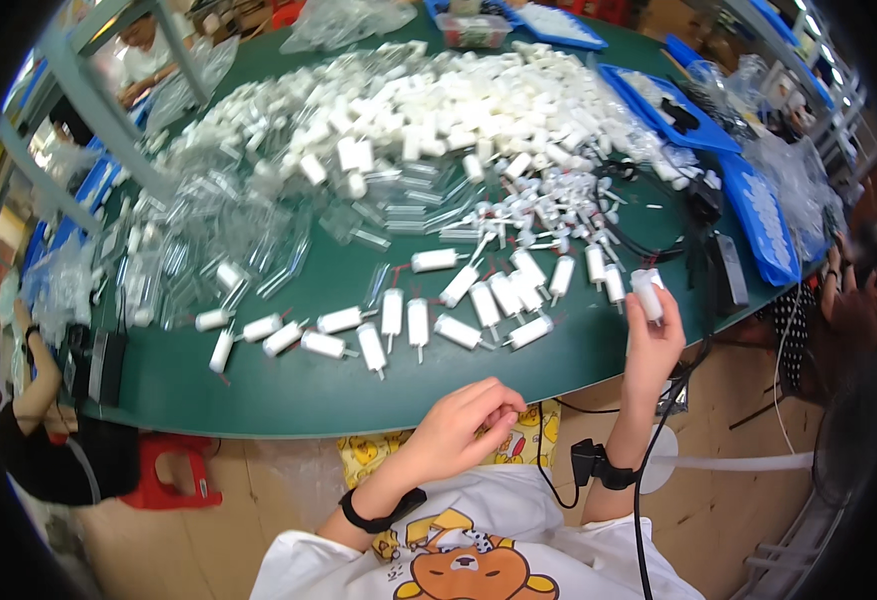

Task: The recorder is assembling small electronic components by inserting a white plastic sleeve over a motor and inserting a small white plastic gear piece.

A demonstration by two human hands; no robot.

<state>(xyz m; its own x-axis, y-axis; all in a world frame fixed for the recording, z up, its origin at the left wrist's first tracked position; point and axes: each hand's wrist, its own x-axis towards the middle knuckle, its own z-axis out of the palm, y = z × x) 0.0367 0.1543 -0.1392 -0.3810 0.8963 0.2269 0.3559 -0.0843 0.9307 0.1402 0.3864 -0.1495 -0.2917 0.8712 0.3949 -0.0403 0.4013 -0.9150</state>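
Observation:
My right hand [655, 330] is raised over the right front of the green table, its thumb and fingers pinching a small white cylinder [646, 290] with red at its top end. My left hand [463, 425] is at the table's front edge, fingers curled in toward the thumb, with nothing visible in them. Between the hands and the big pile, several white cylinders [417, 323] with thin stems and some red wires lie loosely in a row. Smaller white parts with red wires [548, 205] are heaped just behind them.
A large heap of white cylinders [438, 100] covers the back of the green table [258, 400]. Clear plastic tubes [423, 195] lie at middle and left. Blue trays [763, 215] and black cables [703, 200] line the right. Other people sit at left and right; a red stool [173, 470] stands left.

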